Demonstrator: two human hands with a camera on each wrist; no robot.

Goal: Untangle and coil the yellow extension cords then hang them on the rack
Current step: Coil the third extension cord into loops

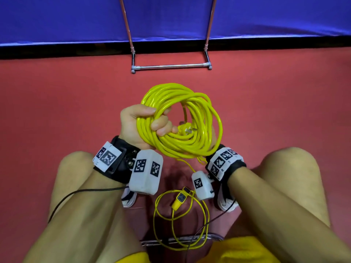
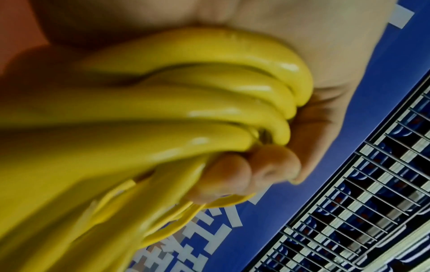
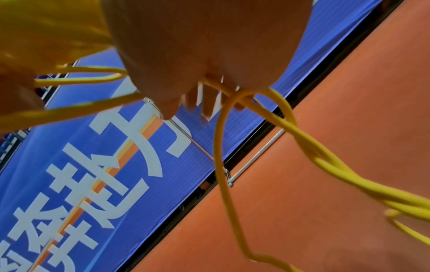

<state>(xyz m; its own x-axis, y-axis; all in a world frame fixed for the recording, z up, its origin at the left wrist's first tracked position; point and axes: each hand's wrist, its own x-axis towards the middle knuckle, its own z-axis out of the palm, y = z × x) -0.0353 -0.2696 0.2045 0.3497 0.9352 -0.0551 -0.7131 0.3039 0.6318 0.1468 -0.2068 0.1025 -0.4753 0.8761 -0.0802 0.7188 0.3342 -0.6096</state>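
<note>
My left hand (image 1: 141, 121) grips one side of the coil of yellow cord (image 1: 191, 118), with the fingers curled around many loops, above my knees. My right hand (image 3: 209, 55) is under the other side of the coil; its fingers (image 3: 207, 104) look rather straight with a strand passing over them, but I cannot tell if they pinch it. The loose end with the yellow socket (image 1: 180, 199) lies on the red floor (image 1: 57, 103) between my feet. The metal rack (image 1: 171, 66) stands in front, near the blue banner (image 1: 66, 18).

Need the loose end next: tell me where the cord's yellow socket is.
In the head view, the yellow socket lies on the floor between the feet, below the coil.
</note>
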